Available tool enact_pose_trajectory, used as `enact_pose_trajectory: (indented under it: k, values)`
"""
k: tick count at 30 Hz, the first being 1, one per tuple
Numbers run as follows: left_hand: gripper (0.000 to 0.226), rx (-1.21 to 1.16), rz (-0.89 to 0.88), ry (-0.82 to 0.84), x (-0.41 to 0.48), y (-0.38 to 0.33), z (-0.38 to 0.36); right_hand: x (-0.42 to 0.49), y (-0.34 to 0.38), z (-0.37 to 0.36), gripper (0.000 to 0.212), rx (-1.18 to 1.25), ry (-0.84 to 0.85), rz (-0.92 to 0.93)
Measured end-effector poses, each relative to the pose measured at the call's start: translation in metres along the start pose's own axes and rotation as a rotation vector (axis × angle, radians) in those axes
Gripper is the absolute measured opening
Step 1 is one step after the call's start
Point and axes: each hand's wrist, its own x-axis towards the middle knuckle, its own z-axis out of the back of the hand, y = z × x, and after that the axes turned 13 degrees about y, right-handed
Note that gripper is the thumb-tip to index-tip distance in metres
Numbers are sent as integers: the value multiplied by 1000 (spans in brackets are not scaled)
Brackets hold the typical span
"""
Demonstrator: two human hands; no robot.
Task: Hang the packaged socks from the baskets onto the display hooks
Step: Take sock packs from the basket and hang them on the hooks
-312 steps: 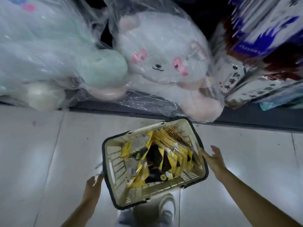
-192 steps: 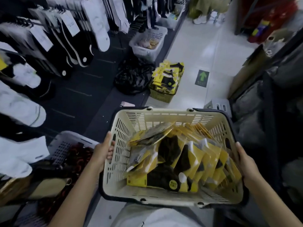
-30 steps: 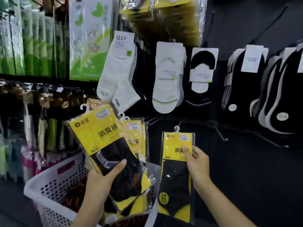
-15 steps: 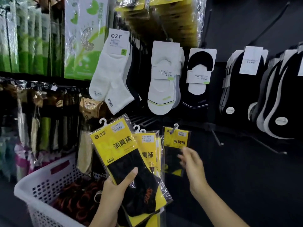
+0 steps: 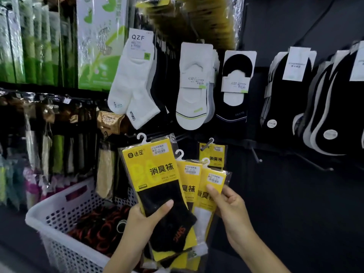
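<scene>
My left hand [image 5: 144,217] grips a fanned stack of yellow-and-black packaged socks [image 5: 157,186], thumb across the front pack. My right hand [image 5: 229,203] pinches the rightmost pack of the fan [image 5: 209,192] by its yellow card. Behind them, one yellow sock pack [image 5: 213,154] hangs by its white hanger on a display hook on the dark wall panel. A bare display hook [image 5: 256,155] juts out just to its right.
A white perforated basket [image 5: 59,211] with dark and orange items stands at lower left. White and black socks [image 5: 194,85] hang on hooks above. Green packages [image 5: 98,42] fill shelves at upper left. More bare hooks [image 5: 315,164] stick out at right.
My right hand let go of the single pack, which now hangs on the hook, then came back down and took hold of the rightmost pack in my left hand's stack.
</scene>
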Motion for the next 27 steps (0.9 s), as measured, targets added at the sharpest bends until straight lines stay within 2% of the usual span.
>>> enact_pose_trajectory:
  k: [3, 8, 15, 19, 22, 23, 27]
  values:
    - [32, -37, -45, -80, 2, -9, 12, 3, 10, 10, 22, -44, -87, 61]
    - [36, -60, -57, -184, 4, -16, 32, 18, 25, 17, 13, -148, -133, 106]
    - [41, -73, -40, -179, 3, -15, 37, 44, 22, 3, 10, -255, -116, 82]
    - [60, -81, -34, -170, 4, -11, 36, 55, 12, 1, 15, -269, -158, 17]
    - [75, -96, -24, -163, 4, -11, 35, 65, 5, 7, 34, -223, -249, -82]
    - [73, -99, -21, -160, 4, -12, 34, 67, 4, 9, 35, -204, -273, -95]
    - [52, -109, -9, -141, 4, -12, 32, 77, -1, 16, 10, -196, -331, -80]
